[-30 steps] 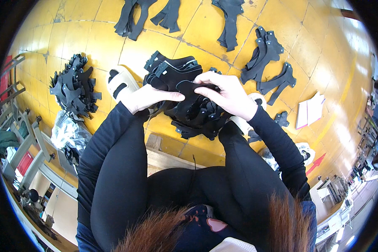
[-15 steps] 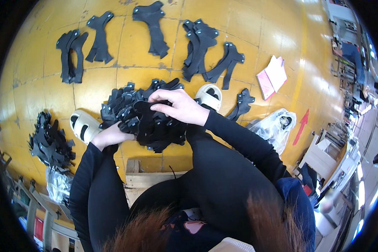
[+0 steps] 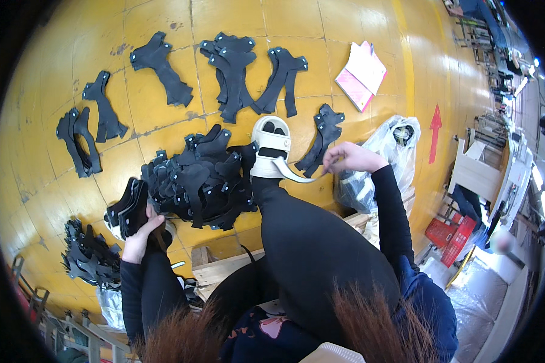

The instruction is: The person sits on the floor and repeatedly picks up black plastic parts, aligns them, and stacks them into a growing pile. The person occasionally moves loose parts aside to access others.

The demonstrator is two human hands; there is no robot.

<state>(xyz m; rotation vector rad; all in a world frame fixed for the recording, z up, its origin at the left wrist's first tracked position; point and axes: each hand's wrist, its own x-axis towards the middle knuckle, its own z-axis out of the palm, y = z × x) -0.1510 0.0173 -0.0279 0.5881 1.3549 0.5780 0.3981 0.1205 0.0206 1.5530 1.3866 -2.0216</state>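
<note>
My left hand (image 3: 140,237) is closed round a small stack of black cut pieces (image 3: 131,209), upright above the left slipper. My right hand (image 3: 352,158) is out to the right, fingertips pinching the end of a pale narrow strip (image 3: 293,174). The strip curves back to the cream slipper (image 3: 271,140) on my right foot; whether it is joined to it I cannot tell. Between my feet lies a large heap of black cut pieces (image 3: 200,178) with small light marks, in overlapping layers.
Several groups of similar black pieces (image 3: 229,69) lie across the yellow tiled floor ahead. A pink and white paper pad (image 3: 362,75) lies far right. Near my right hand stands a clear plastic bag (image 3: 399,142). A second dark heap (image 3: 89,254) sits at left; wooden slats (image 3: 224,266) are below me.
Both hands have left the big heap. The left has moved left and now holds a stack of black pieces; the right has moved right and now pinches the pale strip. The view has shifted.
</note>
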